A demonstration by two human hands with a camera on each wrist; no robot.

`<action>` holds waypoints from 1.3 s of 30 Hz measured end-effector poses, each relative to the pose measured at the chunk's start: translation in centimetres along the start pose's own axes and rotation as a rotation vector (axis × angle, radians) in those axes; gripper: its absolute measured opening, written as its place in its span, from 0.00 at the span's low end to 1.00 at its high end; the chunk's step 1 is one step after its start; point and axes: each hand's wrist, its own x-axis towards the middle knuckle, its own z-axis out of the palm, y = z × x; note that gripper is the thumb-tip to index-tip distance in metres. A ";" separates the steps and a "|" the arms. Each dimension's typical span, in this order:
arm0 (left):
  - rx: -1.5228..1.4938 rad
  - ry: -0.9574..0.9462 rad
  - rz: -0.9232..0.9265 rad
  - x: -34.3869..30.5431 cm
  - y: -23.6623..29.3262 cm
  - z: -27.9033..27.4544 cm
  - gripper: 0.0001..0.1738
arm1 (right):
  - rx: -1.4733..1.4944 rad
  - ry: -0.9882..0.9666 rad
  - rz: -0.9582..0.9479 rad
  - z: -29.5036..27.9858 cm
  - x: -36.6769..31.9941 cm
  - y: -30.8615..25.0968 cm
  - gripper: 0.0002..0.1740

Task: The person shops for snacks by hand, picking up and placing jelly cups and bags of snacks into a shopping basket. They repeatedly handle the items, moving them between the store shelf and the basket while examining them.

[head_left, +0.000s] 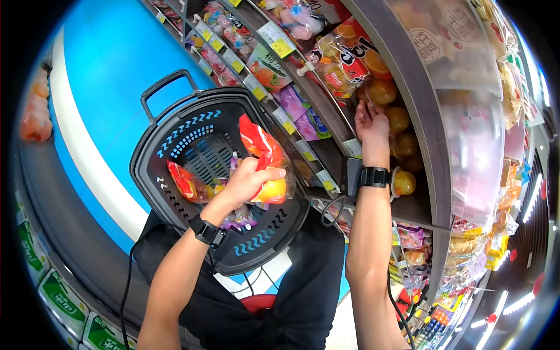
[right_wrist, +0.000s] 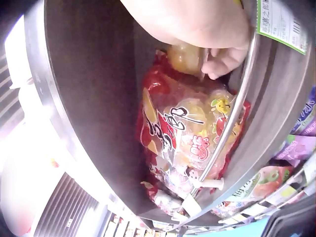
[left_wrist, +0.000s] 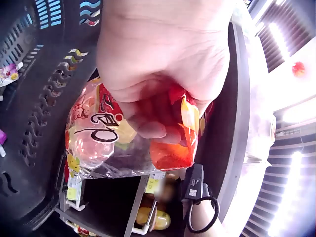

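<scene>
Over the basket, the left hand [head_left: 248, 182] grips the gathered red top of a clear bag [head_left: 273, 191] with yellow-orange contents. In the left wrist view the left hand [left_wrist: 165, 64] has its fingers curled round the red and orange wrapping [left_wrist: 173, 154]. The right hand [head_left: 372, 123] is inside the shelf, at an orange round cup [head_left: 382, 91]. In the right wrist view the right hand's [right_wrist: 207, 29] curled fingers are at the rim of a yellowish cup [right_wrist: 181, 58], beside a large red and clear bag [right_wrist: 185, 123]; the palm hides part of the cup.
The black basket [head_left: 153, 146], holding several colourful packets, stands by the person's legs. A metal rail [right_wrist: 232, 123] runs along the shelf front. More round cups [head_left: 403, 182] stand deeper in the shelf, and its dark side panel [head_left: 429, 154] borders the right arm.
</scene>
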 end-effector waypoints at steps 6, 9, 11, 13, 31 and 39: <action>0.045 -0.023 -0.021 0.2 -0.2 -0.1 0.09 | 0.196 -0.064 0.008 0.5 1.2 -0.4 0.14; -0.046 -0.023 -0.055 0.0 0.3 0.3 0.09 | 0.239 -0.022 -0.051 0.8 0.7 0.0 0.12; -0.012 -0.012 -0.024 -0.1 0.4 0.6 0.09 | 0.218 -0.078 -0.023 0.7 0.3 0.0 0.12; 0.041 -0.021 0.005 -0.1 0.2 0.4 0.10 | 0.204 -0.102 -0.012 0.7 0.1 0.2 0.12; 0.241 -0.057 0.097 0.1 -0.8 0.3 0.11 | 0.084 -0.260 -0.053 -8.6 -11.2 -0.6 0.07; 0.223 -0.077 0.020 0.5 -1.6 0.2 0.11 | -0.125 0.080 -0.184 -13.5 -11.7 -2.0 0.05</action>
